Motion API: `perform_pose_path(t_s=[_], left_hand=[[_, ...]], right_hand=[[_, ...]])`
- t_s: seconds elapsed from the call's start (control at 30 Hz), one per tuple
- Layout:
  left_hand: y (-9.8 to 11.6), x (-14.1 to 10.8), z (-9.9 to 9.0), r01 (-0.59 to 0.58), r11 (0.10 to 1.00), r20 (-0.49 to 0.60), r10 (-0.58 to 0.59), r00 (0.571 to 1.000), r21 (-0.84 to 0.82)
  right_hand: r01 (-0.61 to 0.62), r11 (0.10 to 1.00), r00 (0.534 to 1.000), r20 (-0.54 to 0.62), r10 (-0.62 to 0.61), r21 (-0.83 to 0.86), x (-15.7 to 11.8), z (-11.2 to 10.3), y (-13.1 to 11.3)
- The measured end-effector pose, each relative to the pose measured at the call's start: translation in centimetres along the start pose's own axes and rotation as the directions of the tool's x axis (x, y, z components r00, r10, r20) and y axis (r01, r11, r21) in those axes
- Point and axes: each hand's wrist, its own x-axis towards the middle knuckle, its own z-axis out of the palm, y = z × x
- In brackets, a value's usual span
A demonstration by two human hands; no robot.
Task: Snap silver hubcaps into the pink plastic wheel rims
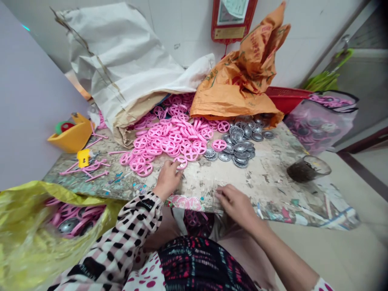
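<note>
My left hand [167, 179] is at the front of the pink pile, its thumb and fingers closed on the rim of a pink spoked wheel [181, 157]. Over the front edge of the table, my right hand [238, 203] has loosely bent fingers, their tips slightly apart, and nothing shows between them. Many pink wheels [168, 145] spill from a white sack [121, 52]. To their right, grey round discs [241, 147] lie heaped at the mouth of an orange bag [236, 87].
A dark-filled cup [307, 169] stands at the right. Pink sticks [97, 174] and a yellow container [71, 135] are at the left. A yellow bag [27, 234] of wheel parts is at lower left. Behind stand a red basket [287, 97] and a clear bag [321, 125].
</note>
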Motion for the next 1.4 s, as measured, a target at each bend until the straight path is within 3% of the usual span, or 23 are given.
perform_pose_path(t_s=[0.13,0.3,0.47,0.6,0.7,0.8,0.9,0.97,1.13,1.27,1.33,1.4], left_hand=[[-0.4,0.1,1.2,-0.023,0.990,-0.004,0.024,1.000,0.139],[-1.1,-0.3,2.1,-0.038,0.988,-0.034,0.043,0.998,0.146],[-1.2,-0.6,2.0,-0.100,0.990,-0.005,0.101,0.995,0.096],[-0.9,-0.8,1.8,-0.194,0.978,0.015,0.193,0.981,0.079],[-0.6,-1.1,1.7,-0.322,0.946,0.067,0.319,0.945,0.039],[0.0,-1.5,1.7,-0.360,0.930,0.102,0.366,0.925,-0.072],[1.1,-1.4,1.7,-0.202,0.967,0.079,0.216,0.973,-0.152],[1.9,-0.9,1.6,-0.069,0.989,0.121,0.084,0.989,-0.130],[3.0,1.0,1.1,0.086,0.992,0.293,-0.055,0.955,-0.093],[3.2,1.6,1.2,0.140,0.977,0.322,-0.081,0.943,-0.164],[3.6,1.3,1.5,0.187,0.954,0.330,-0.104,0.938,-0.232],[4.4,0.6,1.7,0.313,0.862,0.386,-0.152,0.910,-0.400]], right_hand=[[-0.072,0.965,0.992,-0.119,0.043,-0.251,5.2,-1.3,3.8],[-0.101,0.889,0.993,-0.098,0.063,-0.446,9.4,-0.8,5.7],[-0.020,0.851,0.999,-0.043,-0.004,-0.526,8.3,0.5,5.1],[0.054,0.841,0.997,-0.010,-0.070,-0.539,5.7,0.0,3.7],[0.038,0.854,0.999,-0.004,-0.046,-0.519,4.8,-0.7,3.0],[-0.072,0.889,0.997,-0.058,0.051,-0.451,5.4,-1.1,3.2],[-0.162,0.925,0.987,-0.051,0.154,-0.342,6.5,-0.9,3.9],[-0.203,0.944,0.979,-0.025,0.204,-0.260,7.1,-0.8,4.3],[-0.301,0.953,0.954,-0.023,0.300,-0.030,7.1,-0.9,5.1],[-0.390,0.875,0.911,-0.021,0.413,0.286,6.0,-1.4,5.2],[-0.367,0.804,0.901,-0.034,0.432,0.468,5.4,-1.5,4.3],[-0.293,0.720,0.908,-0.054,0.416,0.629,5.0,-1.3,2.8]])
